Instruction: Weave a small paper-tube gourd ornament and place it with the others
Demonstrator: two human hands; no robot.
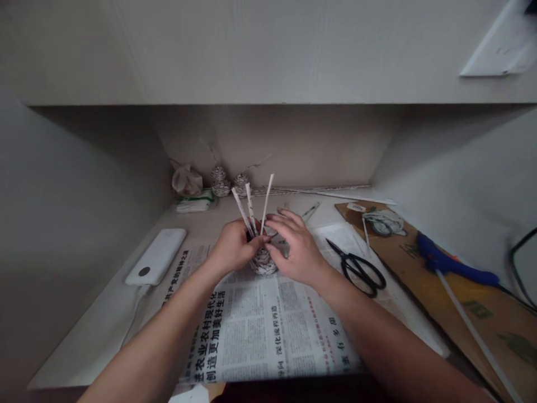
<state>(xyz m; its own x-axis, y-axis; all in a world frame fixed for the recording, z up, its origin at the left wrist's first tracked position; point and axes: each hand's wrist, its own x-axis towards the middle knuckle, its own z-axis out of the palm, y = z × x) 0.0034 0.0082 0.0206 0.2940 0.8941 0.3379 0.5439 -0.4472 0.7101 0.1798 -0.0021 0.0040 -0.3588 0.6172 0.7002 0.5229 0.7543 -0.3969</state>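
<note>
Between the two hands, over newspaper (247,330) on the worktop (79,341), is a small woven pot (263,264), three paper sticks (267,202) rising from its top; its inside is hidden. The left hand (230,245) has its grip pinching the pot near the sticks. The right hand (297,247) curves at the pot's 3 o'clock, fingers loosely spread; whether they pinch a strand, I cannot tell. Towards 11 o'clock, two woven jars (220,183) with thin stems stand beside a plastic bag (187,180), contents unclear.
</note>
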